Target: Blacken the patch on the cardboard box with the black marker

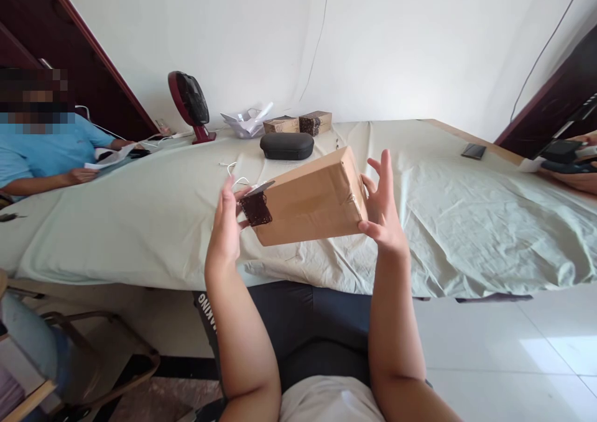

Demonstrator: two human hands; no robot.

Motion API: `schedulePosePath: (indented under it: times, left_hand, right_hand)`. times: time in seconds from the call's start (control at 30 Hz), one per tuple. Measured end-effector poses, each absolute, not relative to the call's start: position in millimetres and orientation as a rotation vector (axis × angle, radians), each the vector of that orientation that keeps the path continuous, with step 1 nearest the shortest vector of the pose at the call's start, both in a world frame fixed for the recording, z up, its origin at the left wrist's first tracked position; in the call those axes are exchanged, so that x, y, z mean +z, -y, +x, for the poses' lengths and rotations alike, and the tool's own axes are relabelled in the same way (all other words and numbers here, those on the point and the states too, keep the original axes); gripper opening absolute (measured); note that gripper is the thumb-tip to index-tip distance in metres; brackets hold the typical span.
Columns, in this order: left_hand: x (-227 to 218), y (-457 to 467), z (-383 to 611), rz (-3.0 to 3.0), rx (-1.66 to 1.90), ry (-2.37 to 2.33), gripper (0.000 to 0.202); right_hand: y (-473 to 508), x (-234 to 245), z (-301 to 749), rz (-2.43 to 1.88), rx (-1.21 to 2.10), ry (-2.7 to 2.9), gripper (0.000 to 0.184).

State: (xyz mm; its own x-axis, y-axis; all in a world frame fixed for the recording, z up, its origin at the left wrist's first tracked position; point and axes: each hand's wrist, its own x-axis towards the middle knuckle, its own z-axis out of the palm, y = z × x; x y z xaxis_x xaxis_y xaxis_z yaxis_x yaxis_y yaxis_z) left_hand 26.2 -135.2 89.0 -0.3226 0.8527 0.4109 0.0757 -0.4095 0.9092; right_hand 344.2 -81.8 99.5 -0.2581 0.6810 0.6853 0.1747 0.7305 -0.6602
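Observation:
Between my two hands is a brown cardboard box (308, 201), tilted with its right end higher, above the cloth-covered table. Dark printing marks its left end. My left hand (227, 223) grips that left end, its fingers partly hidden behind the box. At the right end my right hand (383, 207) presses with thumb and some fingers, while other fingers stick up. Just behind the box lies a black zip case (286, 146). A white cable (228, 165) shows beyond my left hand.
Two smaller cardboard boxes (315, 122), a white plastic container (247, 122) and a red-and-black fan (190, 102) stand along the wall. A phone (473, 151) lies at right. A person in blue (41, 151) sits at left holding papers; another person's hand (588, 138) shows at right.

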Motion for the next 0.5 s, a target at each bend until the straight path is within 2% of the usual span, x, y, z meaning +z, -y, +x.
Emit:
schedulePosePath:
  times: [0.07, 0.2, 0.37, 0.5]
  left_hand:
    - [86, 132, 25, 1.187, 1.656, -1.207, 0.075]
    - [93, 133, 29, 1.167, 1.7, -1.29, 0.059]
    - [105, 139, 37, 1.292, 1.79, -1.287, 0.077]
    - [104, 142, 38, 1.453, 1.886, -1.157, 0.08]
  right_hand:
    - [80, 98, 345, -0.609, 0.571, 1.822, 0.137]
    - [75, 96, 340, -0.5, 0.657, 1.878, 0.109]
    - [80, 99, 323, -0.658, 0.765, 1.757, 0.108]
    - [86, 103, 315, -0.699, 0.79, 1.708, 0.104]
